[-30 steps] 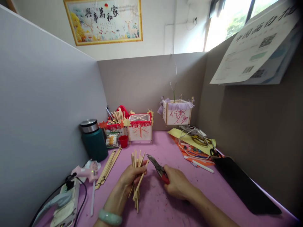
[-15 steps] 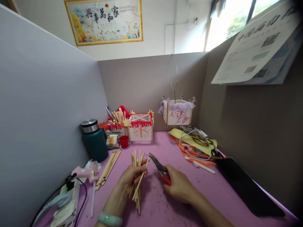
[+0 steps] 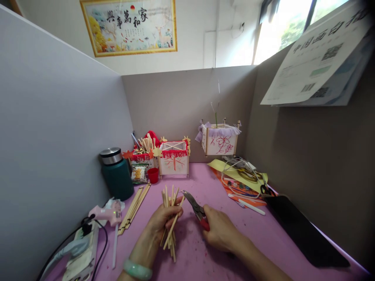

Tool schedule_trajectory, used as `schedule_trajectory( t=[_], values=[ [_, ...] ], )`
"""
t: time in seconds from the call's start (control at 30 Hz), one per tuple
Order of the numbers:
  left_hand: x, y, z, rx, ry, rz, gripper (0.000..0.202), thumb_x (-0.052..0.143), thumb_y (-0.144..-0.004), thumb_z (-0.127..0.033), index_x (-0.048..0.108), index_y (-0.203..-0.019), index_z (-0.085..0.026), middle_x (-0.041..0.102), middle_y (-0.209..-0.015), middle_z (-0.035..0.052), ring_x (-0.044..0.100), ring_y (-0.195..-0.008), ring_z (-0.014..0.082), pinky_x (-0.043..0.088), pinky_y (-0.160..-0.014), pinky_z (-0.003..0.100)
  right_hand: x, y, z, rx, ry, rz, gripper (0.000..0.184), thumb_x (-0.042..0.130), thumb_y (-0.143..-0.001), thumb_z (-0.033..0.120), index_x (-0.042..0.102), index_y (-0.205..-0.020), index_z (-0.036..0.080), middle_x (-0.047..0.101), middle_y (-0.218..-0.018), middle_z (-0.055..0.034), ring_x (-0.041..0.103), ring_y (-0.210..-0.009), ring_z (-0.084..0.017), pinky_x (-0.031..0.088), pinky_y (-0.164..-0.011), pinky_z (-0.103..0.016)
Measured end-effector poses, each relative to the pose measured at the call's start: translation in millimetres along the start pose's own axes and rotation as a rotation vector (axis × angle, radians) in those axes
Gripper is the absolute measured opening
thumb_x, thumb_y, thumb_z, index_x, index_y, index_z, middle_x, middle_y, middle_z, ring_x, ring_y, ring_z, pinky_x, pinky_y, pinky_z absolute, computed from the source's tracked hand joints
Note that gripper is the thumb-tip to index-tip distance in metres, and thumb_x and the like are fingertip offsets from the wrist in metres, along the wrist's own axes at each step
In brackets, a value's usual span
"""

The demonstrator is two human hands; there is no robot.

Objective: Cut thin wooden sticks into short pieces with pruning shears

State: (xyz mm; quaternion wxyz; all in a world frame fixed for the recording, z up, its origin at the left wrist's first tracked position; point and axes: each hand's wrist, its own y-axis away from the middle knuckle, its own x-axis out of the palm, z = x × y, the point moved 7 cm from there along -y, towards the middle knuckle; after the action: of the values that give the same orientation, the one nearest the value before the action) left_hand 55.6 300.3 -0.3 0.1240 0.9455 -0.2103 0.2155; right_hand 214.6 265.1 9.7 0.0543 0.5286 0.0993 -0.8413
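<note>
A loose bundle of thin wooden sticks (image 3: 171, 240) is gripped in my left hand (image 3: 164, 216), fingers wrapped round its middle. The sticks fan out above and below the grip, and one slants to the right. My right hand (image 3: 219, 228) is closed on the red handles of a pair of pliers (image 3: 193, 205). The dark jaws point up and left, close to the top of the slanted stick; whether they touch it I cannot tell. Left of my hands, several longer sticks with black bands (image 3: 134, 208) lie on the pink table (image 3: 202, 179).
At the left are a glue gun (image 3: 108, 214), a power strip (image 3: 83, 253) and a teal bottle (image 3: 117, 175). Decorated paper lanterns (image 3: 175, 160) and a red cup (image 3: 152, 175) stand at the back. A hanging lantern (image 3: 221, 140), white pens (image 3: 252, 207) and a black flat case (image 3: 307, 230) are to the right.
The pliers have shifted slightly left, toward the slanted stick's top. The bundle's lower ends have moved a little. Both hands keep their grip.
</note>
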Motion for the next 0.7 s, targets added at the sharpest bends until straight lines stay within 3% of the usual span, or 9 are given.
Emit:
schedule_trajectory(
  t=[0.17, 0.3, 0.43, 0.57, 0.63, 0.7],
  values=[
    [-6.5, -1.1, 1.7, -0.019, -0.010, -0.069, 0.050, 0.062, -0.066, -0.014, 0.051, -0.115, -0.007, 0.057, -0.053, -0.0035, 0.020, -0.028, -0.0012, 0.012, -0.031, 0.014, 3.7, -3.8, 0.2, 0.032, 0.018, 0.006, 0.015, 0.053, -0.067, 0.021, 0.048, -0.081, 0.020, 0.064, -0.077, -0.0046, 0.056, -0.066, -0.018, 0.021, -0.053, -0.025],
    [-7.4, -1.7, 0.2, -0.013, -0.017, -0.095, 0.050, 0.064, -0.066, -0.014, 0.051, -0.114, -0.008, 0.057, -0.055, -0.0032, 0.021, -0.028, -0.0014, 0.012, -0.031, 0.014, 5.5, -6.4, -8.1, 0.060, -0.122, -0.002, 0.013, 0.055, -0.066, 0.020, 0.047, -0.077, 0.020, 0.061, -0.072, -0.0018, 0.052, -0.063, -0.014, 0.024, -0.053, -0.024],
    [-2.3, -1.1, -6.9, 0.070, 0.014, -0.089, 0.044, 0.068, -0.071, -0.019, 0.053, -0.111, -0.009, 0.057, -0.060, -0.0034, 0.027, -0.029, -0.0018, 0.017, -0.031, 0.013, 4.0, -8.1, -16.3, 0.096, -0.557, -0.003, 0.015, 0.058, -0.066, 0.024, 0.047, -0.074, 0.018, 0.055, -0.068, 0.0016, 0.049, -0.061, -0.012, 0.032, -0.054, -0.022],
    [5.4, -0.3, -12.8, 0.154, -0.011, -0.109, 0.040, 0.070, -0.072, -0.022, 0.056, -0.107, -0.009, 0.059, -0.068, -0.0001, 0.045, -0.037, 0.0022, 0.025, -0.030, 0.013, 20.7, -5.6, 4.0, 0.055, -1.091, 0.233, 0.027, 0.061, -0.068, 0.032, 0.045, -0.086, 0.019, 0.059, -0.070, 0.0021, 0.054, -0.053, -0.011, 0.035, -0.046, -0.021],
    [5.9, -0.3, -12.4, 0.177, -0.014, -0.165, 0.038, 0.071, -0.071, -0.022, 0.057, -0.104, -0.009, 0.061, -0.072, 0.0022, 0.054, -0.045, 0.0060, 0.030, -0.032, 0.013, 26.6, -4.2, 18.8, -0.014, -1.212, 0.288, 0.034, 0.066, -0.066, 0.036, 0.044, -0.085, 0.019, 0.060, -0.070, 0.0017, 0.059, -0.055, -0.014, 0.037, -0.046, -0.021],
    [5.7, -0.5, -9.5, 0.183, -0.021, -0.212, 0.035, 0.070, -0.072, -0.022, 0.057, -0.102, -0.010, 0.063, -0.075, 0.0040, 0.057, -0.049, 0.0079, 0.033, -0.033, 0.013, 28.7, -4.4, 27.6, -0.066, -1.272, 0.256, 0.036, 0.068, -0.066, 0.038, 0.042, -0.081, 0.020, 0.058, -0.064, 0.0035, 0.060, -0.053, -0.014, 0.040, -0.047, -0.022]
  ],
)
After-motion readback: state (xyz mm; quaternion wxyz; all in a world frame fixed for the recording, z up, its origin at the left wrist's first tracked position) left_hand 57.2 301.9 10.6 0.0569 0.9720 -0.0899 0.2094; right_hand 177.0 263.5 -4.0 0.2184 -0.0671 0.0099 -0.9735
